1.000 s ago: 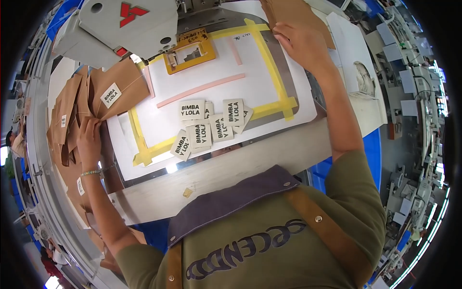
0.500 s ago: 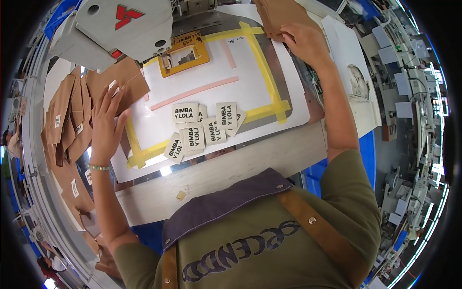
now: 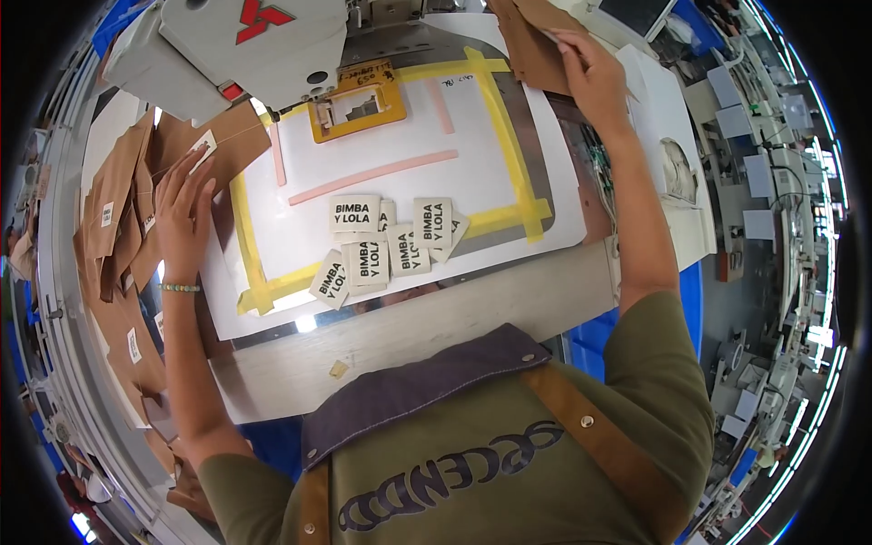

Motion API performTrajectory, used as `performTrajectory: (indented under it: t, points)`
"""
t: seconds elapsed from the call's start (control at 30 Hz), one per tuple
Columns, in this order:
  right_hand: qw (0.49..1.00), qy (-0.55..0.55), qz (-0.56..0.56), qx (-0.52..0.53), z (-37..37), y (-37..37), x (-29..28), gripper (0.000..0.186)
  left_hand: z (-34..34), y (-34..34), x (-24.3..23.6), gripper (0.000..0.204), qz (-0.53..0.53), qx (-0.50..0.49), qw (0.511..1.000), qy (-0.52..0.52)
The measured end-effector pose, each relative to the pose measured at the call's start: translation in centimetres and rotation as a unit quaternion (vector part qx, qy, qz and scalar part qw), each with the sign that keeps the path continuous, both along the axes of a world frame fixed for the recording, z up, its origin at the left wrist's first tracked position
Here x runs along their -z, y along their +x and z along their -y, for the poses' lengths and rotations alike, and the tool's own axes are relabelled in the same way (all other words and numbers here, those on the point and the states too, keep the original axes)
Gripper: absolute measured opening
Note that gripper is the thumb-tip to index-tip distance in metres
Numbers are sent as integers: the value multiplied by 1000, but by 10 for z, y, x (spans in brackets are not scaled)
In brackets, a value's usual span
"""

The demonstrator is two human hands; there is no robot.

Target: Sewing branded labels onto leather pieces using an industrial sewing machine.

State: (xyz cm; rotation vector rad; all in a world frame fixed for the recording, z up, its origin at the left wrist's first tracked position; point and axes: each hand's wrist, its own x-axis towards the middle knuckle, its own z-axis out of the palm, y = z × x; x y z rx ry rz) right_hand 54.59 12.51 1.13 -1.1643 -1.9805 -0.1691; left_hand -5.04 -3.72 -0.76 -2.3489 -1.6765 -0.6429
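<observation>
My right hand [image 3: 595,77] grips the edge of a brown piece in the stack [image 3: 536,54] at the top right of the work plate. My left hand [image 3: 184,213] lies with fingers apart on the brown pieces [image 3: 127,209] at the left, near one with a white label [image 3: 202,145]. Between my hands, a white sheet [image 3: 363,168] edged with yellow tape [image 3: 513,154] carries pink strips [image 3: 372,175]. Several white printed labels [image 3: 354,213] lie overlapping on its near side. A yellow frame [image 3: 391,109] sits under the head of a white sewing machine [image 3: 227,54].
A pale board [image 3: 677,136] stands right of the plate, above a blue bin [image 3: 690,309]. The pale table edge [image 3: 381,336] runs in front of my body. Other workstations [image 3: 763,272] line the right rim; co-workers appear small at the left rim.
My left hand has risen from the side pile to near the upper labelled piece, its fingers now spread. My right hand has shifted slightly right along the brown stack.
</observation>
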Motion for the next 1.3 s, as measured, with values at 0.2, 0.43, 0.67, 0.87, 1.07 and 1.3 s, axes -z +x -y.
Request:
performTrajectory:
  t: [0.2, 0.43, 0.67, 0.87, 1.07, 1.3]
  points:
    - [938, 64, 284, -189, 46, -88, 10, 27, 12, 119, -29, 41, 96, 172, 980, 24]
    - [888, 110, 252, -368, 97, -159, 14, 17, -3, 191, -21, 35, 82, 260, 961, 45]
    - [926, 77, 253, -270, 100, -128, 14, 26, -4, 163, -9, 21, -68, 244, 967, 16]
    - [946, 14, 237, -221, 91, -118, 18, 28, 4, 124, -4, 25, -135, 198, 970, 46]
    - [937, -122, 256, -202, 109, -121, 13, 56, 20, 104, 3, 33, -95, 111, 989, 32]
    - [924, -179, 267, -205, 125, -109, 20, 68, 47, 96, -3, 52, -15, 107, 989, -100]
